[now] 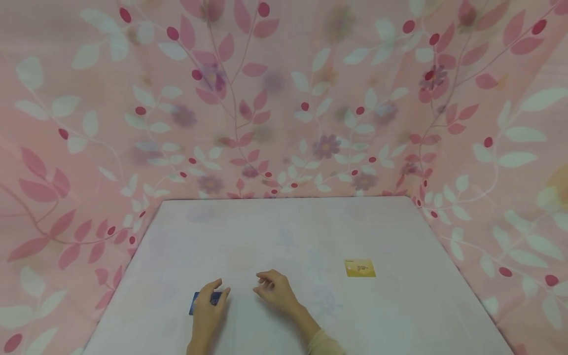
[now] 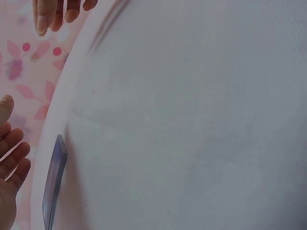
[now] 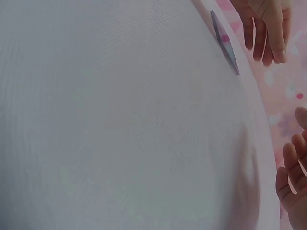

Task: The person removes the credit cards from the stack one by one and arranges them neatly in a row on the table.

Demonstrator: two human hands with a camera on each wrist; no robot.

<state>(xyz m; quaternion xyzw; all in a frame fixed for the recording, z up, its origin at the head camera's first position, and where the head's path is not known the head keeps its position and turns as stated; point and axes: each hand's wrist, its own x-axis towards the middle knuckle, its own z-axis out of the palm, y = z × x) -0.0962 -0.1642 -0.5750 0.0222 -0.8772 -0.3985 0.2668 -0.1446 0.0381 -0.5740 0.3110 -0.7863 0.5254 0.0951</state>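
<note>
A small stack of dark blue cards (image 1: 216,298) lies on the white table, its layered edges showing in the left wrist view (image 2: 53,187). Over it, my left hand (image 1: 209,305) hovers with thumb and fingers apart, hiding part of the stack in the head view. The left wrist view shows a gap between those fingers and the cards. To the right, my right hand (image 1: 276,291) is held above the table with loosely bent fingers and nothing between them. The right wrist view has the stack (image 3: 224,43) lying below the left hand (image 3: 268,28).
A yellow card (image 1: 360,268) lies flat on the table (image 1: 284,231), well to the right of both hands. Pink floral cloth (image 1: 284,123) rises behind the table's far edge and along both sides.
</note>
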